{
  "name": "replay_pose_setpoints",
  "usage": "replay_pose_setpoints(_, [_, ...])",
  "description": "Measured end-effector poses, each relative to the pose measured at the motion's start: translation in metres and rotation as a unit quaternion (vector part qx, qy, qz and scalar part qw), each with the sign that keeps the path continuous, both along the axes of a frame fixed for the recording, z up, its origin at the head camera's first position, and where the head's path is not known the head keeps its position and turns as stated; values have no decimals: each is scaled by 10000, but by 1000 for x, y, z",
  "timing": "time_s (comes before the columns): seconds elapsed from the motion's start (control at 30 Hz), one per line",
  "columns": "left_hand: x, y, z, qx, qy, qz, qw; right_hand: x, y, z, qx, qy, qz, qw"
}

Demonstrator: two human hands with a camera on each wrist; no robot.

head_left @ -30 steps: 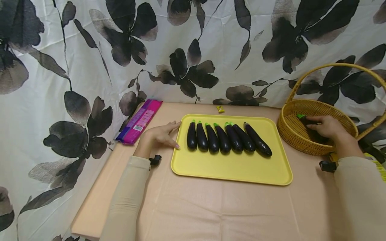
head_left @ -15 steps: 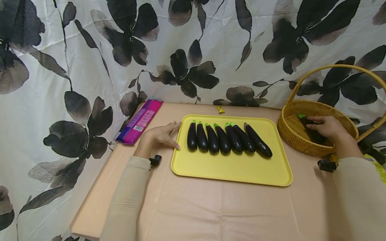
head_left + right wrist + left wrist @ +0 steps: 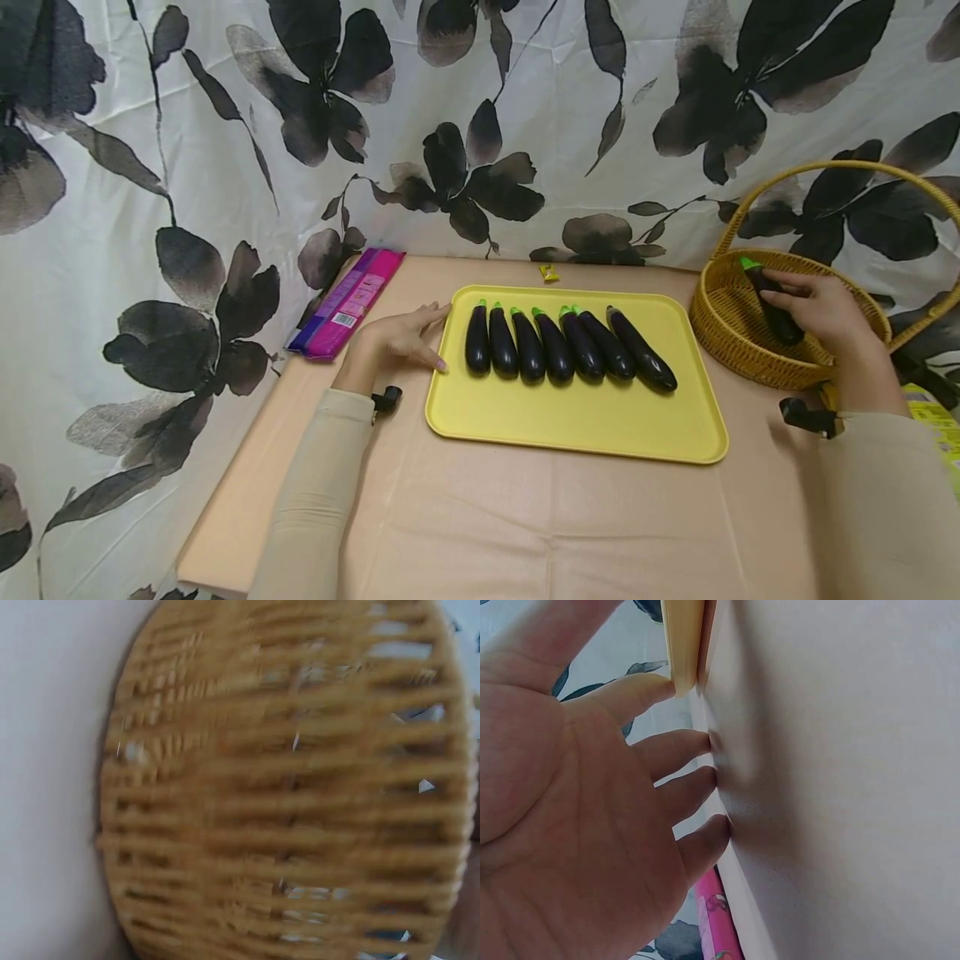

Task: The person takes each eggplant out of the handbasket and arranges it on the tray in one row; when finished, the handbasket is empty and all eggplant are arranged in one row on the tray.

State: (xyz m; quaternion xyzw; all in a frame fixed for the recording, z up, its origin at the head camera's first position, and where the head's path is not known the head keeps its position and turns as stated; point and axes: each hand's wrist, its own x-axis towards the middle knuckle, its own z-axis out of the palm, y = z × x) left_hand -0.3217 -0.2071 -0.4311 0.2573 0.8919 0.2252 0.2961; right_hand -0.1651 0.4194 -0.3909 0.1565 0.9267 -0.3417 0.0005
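Observation:
In the head view, my right hand [image 3: 828, 312] grips a dark purple eggplant [image 3: 776, 312] with a green stem end, at the mouth of the wicker basket [image 3: 757, 354]. The basket's woven side fills the blurred right wrist view, where the eggplant is hidden. Several eggplants [image 3: 555, 346] lie in a row on the yellow tray [image 3: 577, 425]. My left hand [image 3: 405, 335] is at the tray's left edge, its fingers spread and extended. Up close in the left wrist view, one finger touches the tray rim [image 3: 682, 652], while other fingertips rest on the tablecloth [image 3: 855, 787].
A pink and purple package [image 3: 348, 304] lies behind my left hand. Beyond the tray sits a small yellow wrapper [image 3: 549, 272]. The basket's tall handle [image 3: 840, 164] arches over it, and a floral curtain [image 3: 450, 100] hangs behind the table.
My right hand has lifted the eggplant up from the basket's bottom, so more of it shows. The left hand and the tray have stayed in place.

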Motion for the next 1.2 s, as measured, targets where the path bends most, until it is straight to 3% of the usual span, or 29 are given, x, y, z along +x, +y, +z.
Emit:
replay_pose_setpoints(0.27, [-1, 0, -2, -75, 60, -14, 10000, 11, -28, 8, -575, 845, -350, 9941])
replay_pose_setpoints(0.5, [-1, 1, -3, -61, 42, -32, 10000, 21, -48, 15, -711, 1213, -444, 9891])
replay_pose_setpoints(0.83, [2, 1, 0, -74, 87, -28, 9999, 20, -70, 12, -460, 1532, -237, 9868])
replay_pose_setpoints(1.2, [0, 0, -1, -83, 72, 2, 9999, 13, -94, 15, -14, 1696, 406, 9847])
